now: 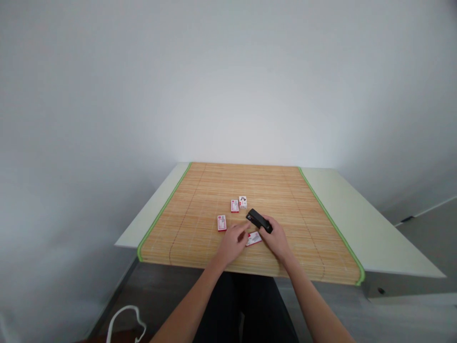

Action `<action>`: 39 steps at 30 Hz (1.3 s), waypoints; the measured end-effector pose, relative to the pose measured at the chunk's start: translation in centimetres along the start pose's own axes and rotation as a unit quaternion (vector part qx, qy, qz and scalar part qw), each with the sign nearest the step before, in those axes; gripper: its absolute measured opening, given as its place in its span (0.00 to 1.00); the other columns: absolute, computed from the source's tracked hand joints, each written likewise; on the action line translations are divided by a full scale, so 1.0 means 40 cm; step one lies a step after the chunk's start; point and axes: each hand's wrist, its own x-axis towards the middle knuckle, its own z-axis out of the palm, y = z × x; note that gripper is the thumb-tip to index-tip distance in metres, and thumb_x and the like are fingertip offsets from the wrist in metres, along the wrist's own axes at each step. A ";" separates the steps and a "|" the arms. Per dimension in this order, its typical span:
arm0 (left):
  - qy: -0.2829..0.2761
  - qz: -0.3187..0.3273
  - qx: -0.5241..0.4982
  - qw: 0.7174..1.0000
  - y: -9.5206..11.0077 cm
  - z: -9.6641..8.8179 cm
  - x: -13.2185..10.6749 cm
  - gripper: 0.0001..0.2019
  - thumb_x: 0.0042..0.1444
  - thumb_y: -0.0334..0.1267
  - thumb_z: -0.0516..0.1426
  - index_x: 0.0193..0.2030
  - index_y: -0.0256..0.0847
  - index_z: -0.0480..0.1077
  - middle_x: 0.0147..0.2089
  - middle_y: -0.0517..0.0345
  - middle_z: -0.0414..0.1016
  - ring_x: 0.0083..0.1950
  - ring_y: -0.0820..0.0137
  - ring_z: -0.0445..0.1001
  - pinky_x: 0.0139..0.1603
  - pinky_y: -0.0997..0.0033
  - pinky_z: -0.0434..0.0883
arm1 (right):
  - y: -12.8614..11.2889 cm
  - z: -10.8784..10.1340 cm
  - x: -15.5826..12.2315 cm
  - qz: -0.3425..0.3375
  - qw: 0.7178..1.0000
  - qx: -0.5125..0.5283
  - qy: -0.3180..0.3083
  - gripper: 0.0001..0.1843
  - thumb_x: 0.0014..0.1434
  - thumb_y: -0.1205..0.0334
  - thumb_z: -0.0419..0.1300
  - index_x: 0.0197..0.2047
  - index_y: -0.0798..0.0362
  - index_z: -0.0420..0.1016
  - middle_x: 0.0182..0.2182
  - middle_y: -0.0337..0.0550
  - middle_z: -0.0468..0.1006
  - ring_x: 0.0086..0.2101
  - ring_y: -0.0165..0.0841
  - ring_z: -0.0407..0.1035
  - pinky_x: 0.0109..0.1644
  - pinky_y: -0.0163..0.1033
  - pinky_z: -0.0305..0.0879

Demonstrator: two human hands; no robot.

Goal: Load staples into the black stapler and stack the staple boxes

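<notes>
A black stapler (257, 219) is in my right hand (276, 239), with the thumb and fingers closed round its rear end. Its front end points to the far left. My left hand (233, 243) is beside that front end, the index finger reaching towards it. The left thumb and index finger are apart, and I see nothing held between them. Between my hands a flat red-and-white box (253, 238) lies on the bamboo mat (285, 190). To the left of the left hand lies a small red-and-white box (222, 222).
Farther back on the mat are a second red-and-white box (234, 206) and a white box with a dark picture (243, 202), side by side. The green-edged mat covers the middle of a white table (357, 214), which stands against a wall (243, 85).
</notes>
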 end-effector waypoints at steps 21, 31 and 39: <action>0.081 -0.064 0.243 0.965 0.085 0.042 -0.043 0.29 0.67 0.52 0.53 0.72 0.51 0.61 0.73 0.52 0.63 0.70 0.50 0.61 0.68 0.43 0.60 | 0.012 -0.047 0.159 -0.077 0.964 -0.003 -0.255 0.29 0.52 0.69 0.61 0.59 0.48 0.78 0.54 0.44 0.80 0.53 0.42 0.73 0.63 0.50 0.65; 0.085 -0.076 0.144 0.983 0.079 0.042 -0.037 0.28 0.64 0.51 0.57 0.70 0.53 0.64 0.72 0.51 0.64 0.70 0.47 0.61 0.69 0.38 0.58 | -0.172 0.002 0.213 -0.169 0.921 -0.234 -0.263 0.12 0.53 0.62 0.70 0.43 0.46 0.82 0.45 0.45 0.81 0.51 0.46 0.70 0.59 0.49 0.59; 0.088 -0.086 0.126 0.984 0.071 0.044 -0.036 0.28 0.64 0.51 0.58 0.70 0.51 0.65 0.74 0.51 0.61 0.70 0.46 0.60 0.70 0.38 0.56 | -0.163 -0.230 0.257 -0.122 0.943 -0.200 -0.237 0.16 0.56 0.59 0.68 0.49 0.47 0.80 0.42 0.43 0.82 0.37 0.39 0.74 0.45 0.42 0.66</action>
